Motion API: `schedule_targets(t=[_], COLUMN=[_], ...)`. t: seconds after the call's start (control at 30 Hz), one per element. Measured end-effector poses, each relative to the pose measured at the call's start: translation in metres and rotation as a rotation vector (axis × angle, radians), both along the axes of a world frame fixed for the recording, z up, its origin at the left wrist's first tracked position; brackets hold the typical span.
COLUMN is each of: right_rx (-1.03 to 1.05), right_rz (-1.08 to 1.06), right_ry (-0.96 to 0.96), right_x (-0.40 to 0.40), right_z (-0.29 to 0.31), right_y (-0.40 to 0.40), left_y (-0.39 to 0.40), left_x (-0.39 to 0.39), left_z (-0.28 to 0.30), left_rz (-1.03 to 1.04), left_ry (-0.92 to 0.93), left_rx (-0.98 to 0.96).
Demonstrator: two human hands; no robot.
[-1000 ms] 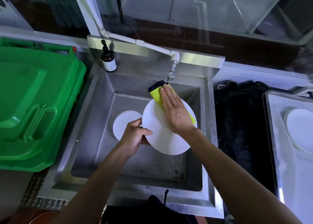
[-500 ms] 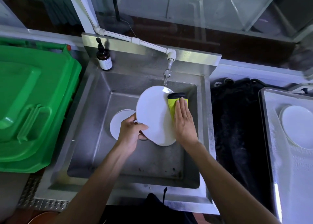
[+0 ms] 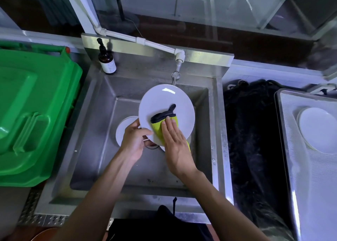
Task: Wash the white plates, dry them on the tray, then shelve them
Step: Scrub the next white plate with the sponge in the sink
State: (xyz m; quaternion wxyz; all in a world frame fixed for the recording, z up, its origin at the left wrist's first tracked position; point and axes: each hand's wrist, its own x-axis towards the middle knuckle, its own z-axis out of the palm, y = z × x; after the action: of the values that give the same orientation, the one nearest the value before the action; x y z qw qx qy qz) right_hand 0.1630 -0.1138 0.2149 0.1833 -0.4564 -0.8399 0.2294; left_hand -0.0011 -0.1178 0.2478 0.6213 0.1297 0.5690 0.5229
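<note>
Scrubbing step. Left hand [image 3: 134, 142] grip pinches white plate [image 3: 164, 103] rim; right hand [image 3: 176, 144], fingers flat, presses yellow sponge cloth [image 3: 160, 126]. Advice: sweep outward from the pinch, rotating plate.

Three white plates show: one held over the sink [image 3: 217, 124], the held plate [image 3: 164, 102], one lying in the basin [image 3: 122, 131], and one on the tray [image 3: 318, 129]. There is one yellow cloth [image 3: 159, 127], one brown pump bottle [image 3: 107, 62], one tap [image 3: 177, 65], one tray [image 3: 291, 149], one green bin [image 3: 32, 113]. Two hands: left hand [image 3: 134, 140], right hand [image 3: 176, 145].
</note>
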Motion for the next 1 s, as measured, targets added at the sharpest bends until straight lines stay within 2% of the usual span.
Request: schedule_targets(t=[0.17,0.3,0.57,0.7,1.0], right_rx=[-0.01,0.059,0.179,0.184,0.105], right_rz=[0.17,0.278,0.307,0.239,-0.093], right_ry=[-0.022,-0.05,-0.061,-0.027,-0.038], right_x=[-0.007,-0.014,-0.031,-0.03,-0.006], right_z=[0.019,0.022,0.032,0.032,0.001], right_y=[0.013,0.031,0.067,0.077,0.081], left_y=[-0.003,-0.008,-0.021,-0.024,-0.023], left_x=[-0.003,-0.007,-0.001,0.002,0.001], left_z=[0.004,0.007,0.008,0.009,0.012], left_rz=[-0.063,-0.089,-0.123,-0.072,0.028], left_ry=[-0.004,-0.008,0.018,0.033,0.106], left_rx=[0.023,0.034,-0.025,-0.03,0.006])
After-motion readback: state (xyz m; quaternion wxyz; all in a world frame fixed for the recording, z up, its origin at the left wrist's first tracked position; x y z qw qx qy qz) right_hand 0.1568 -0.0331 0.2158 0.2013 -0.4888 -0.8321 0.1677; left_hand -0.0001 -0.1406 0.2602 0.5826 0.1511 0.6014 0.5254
